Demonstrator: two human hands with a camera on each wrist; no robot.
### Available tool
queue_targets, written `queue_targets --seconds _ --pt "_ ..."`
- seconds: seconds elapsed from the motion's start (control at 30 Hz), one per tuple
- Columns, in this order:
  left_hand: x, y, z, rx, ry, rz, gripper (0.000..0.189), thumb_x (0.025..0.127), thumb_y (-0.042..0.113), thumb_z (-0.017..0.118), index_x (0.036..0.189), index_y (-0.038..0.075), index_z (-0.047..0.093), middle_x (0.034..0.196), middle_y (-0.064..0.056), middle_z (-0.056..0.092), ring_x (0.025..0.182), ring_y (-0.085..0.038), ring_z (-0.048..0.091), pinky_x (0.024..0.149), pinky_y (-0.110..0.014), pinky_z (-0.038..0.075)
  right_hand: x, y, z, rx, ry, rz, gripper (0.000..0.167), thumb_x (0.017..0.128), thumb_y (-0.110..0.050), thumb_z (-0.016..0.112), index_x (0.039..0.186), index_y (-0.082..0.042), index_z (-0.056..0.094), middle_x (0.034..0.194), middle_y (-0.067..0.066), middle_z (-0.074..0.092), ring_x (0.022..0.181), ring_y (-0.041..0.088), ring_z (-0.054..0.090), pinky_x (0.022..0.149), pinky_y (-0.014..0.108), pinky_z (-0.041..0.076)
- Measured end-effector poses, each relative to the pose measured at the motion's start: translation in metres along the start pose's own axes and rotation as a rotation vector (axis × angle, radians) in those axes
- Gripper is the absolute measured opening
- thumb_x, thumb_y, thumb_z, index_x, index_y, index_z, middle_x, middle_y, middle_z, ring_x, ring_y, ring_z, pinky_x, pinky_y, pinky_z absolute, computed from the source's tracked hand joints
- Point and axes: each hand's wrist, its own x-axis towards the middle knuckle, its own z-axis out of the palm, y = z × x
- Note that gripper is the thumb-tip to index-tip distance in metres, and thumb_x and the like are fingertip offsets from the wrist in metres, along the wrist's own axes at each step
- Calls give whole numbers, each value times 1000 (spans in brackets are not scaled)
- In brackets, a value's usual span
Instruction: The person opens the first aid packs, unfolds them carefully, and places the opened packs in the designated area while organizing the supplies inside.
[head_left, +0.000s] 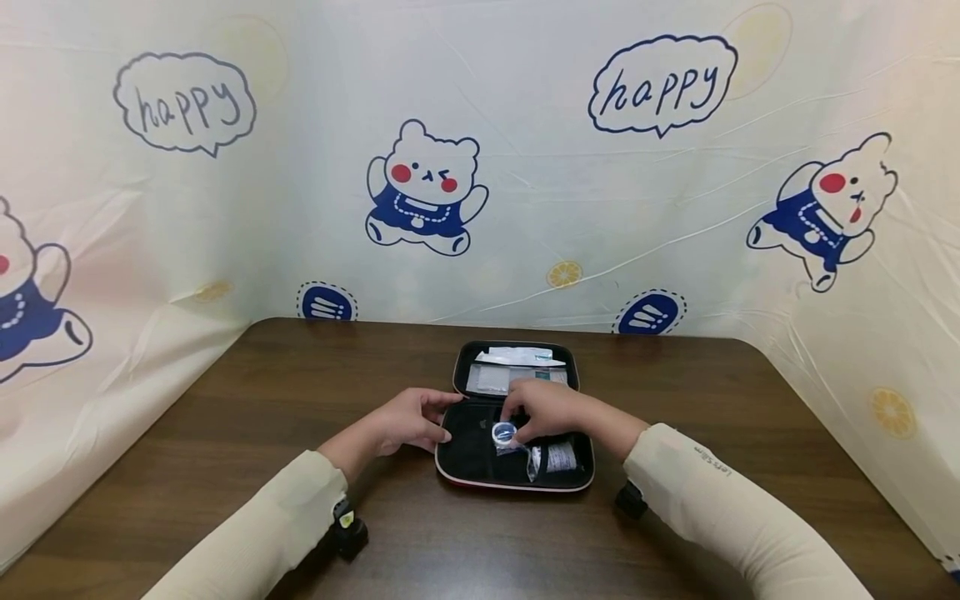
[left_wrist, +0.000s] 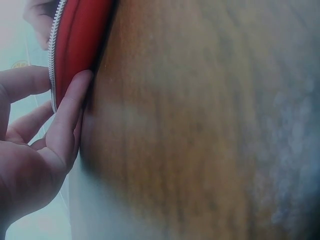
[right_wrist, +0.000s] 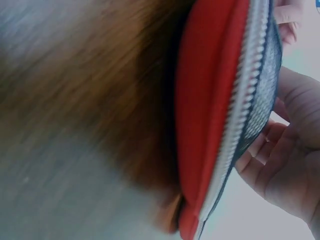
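A zip case (head_left: 468, 450) lies unfolded on the table, black inside, with a red shell (left_wrist: 82, 45) and a pale zipper showing in the wrist views. My left hand (head_left: 412, 421) grips the case's left edge between thumb and fingers. Over the near half, my right hand (head_left: 543, 408) pinches a small white tape roll (head_left: 504, 434) with a blue centre. Beside that roll, clear-wrapped white rolled material (head_left: 558, 457) sits under a dark strap. In the right wrist view the case's side hides the right fingertips.
The case's far half holds flat white packets (head_left: 521, 357) and a clear-wrapped pad (head_left: 487, 379). The brown wooden table (head_left: 300, 367) meets a printed curtain (head_left: 525, 208) at the back and sides. Each wrist carries a black camera (head_left: 348, 532).
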Motion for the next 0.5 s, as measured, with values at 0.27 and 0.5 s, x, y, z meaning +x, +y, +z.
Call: queue_targets --seconds 0.27,0.5 --pt "0 0 1 -3 -1 3 64 81 -11 70 140 6 53 107 -17 57 90 -25 56 73 -38 59 -5 7 -1 69 7 -39 25 81 -33 81 97 -17 72 99 -7 59 84 10 55 73 24 48" --pt "0 0 1 -3 -4 10 64 80 -11 70 140 6 53 106 -17 57 89 -24 56 73 -38 60 -8 8 -5 93 4 -22 22 82 -32 79 97 -18 72 88 -11 65 82 7 59 72 26 49"
